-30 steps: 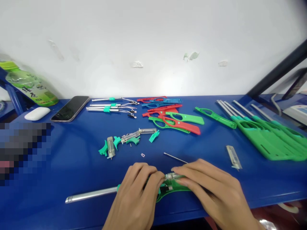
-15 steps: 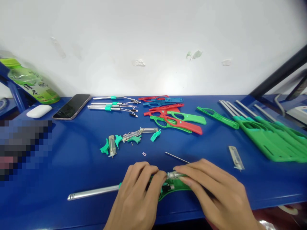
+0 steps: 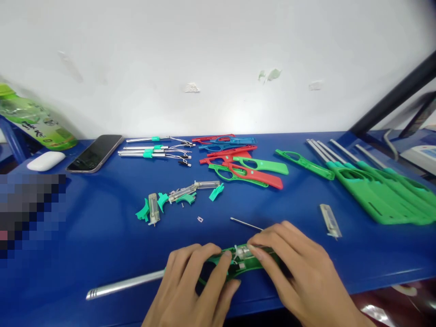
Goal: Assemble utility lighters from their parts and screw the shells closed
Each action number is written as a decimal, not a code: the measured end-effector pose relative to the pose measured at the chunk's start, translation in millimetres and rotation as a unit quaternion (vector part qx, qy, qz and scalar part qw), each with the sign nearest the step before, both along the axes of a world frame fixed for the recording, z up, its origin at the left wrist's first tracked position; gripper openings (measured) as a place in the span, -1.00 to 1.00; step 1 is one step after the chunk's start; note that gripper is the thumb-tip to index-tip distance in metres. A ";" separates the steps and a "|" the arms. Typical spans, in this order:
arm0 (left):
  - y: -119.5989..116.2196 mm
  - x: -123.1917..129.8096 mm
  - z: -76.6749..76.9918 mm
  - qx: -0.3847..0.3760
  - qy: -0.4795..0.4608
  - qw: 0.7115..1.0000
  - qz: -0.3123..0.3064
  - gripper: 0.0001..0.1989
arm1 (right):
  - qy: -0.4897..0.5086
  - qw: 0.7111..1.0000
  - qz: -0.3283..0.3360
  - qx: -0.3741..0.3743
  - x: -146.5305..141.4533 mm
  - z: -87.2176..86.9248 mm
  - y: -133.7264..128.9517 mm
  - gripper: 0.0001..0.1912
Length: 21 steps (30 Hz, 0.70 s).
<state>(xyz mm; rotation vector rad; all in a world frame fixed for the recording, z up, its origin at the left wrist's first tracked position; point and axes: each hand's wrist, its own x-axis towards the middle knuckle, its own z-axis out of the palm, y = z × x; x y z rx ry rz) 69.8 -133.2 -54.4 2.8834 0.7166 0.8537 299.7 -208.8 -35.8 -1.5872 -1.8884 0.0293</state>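
Observation:
Between my hands lies an opened green lighter shell (image 3: 252,263), a long silver tube (image 3: 126,284) sticking out to its left. My left hand (image 3: 190,286) is wrapped over the shell's trigger end, with fingertips on the parts inside. A clear fuel tank (image 3: 242,252) sits at the upper edge of the shell's cavity. My right hand (image 3: 299,268) pinches the tank's right part between thumb and fingers, which hide much of it. Just beyond my right hand is a thin metal rod (image 3: 245,223), its right end hidden.
Loose clear tanks (image 3: 154,209) and teal triggers (image 3: 216,192) lie mid-table. Behind them are silver tubes with wires (image 3: 143,154) and coloured shell halves (image 3: 255,175). Green lighters (image 3: 384,195) and another tank (image 3: 330,221) are at right. A phone (image 3: 96,153) and bottle (image 3: 41,120) stand left.
The view has shifted slightly. My left thumb has come out below the shell and my left fingers have spread, baring more of the cavity. My right hand remains on the tank.

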 end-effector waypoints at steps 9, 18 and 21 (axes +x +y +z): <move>-1.3 -3.6 -0.7 0.004 0.020 1.000 -0.015 -0.68 | -0.054 0.998 -0.043 0.008 2.3 -2.5 -3.5 -0.75; -1.8 -13.6 -8.7 0.017 0.092 0.994 -0.052 -0.74 | -0.002 0.999 -0.044 -0.001 2.4 -2.8 -1.8 -0.69; -1.8 -13.1 -8.6 0.023 0.089 0.994 -0.055 -0.73 | -0.006 0.999 -0.039 -0.009 3.3 -1.9 -2.0 -0.67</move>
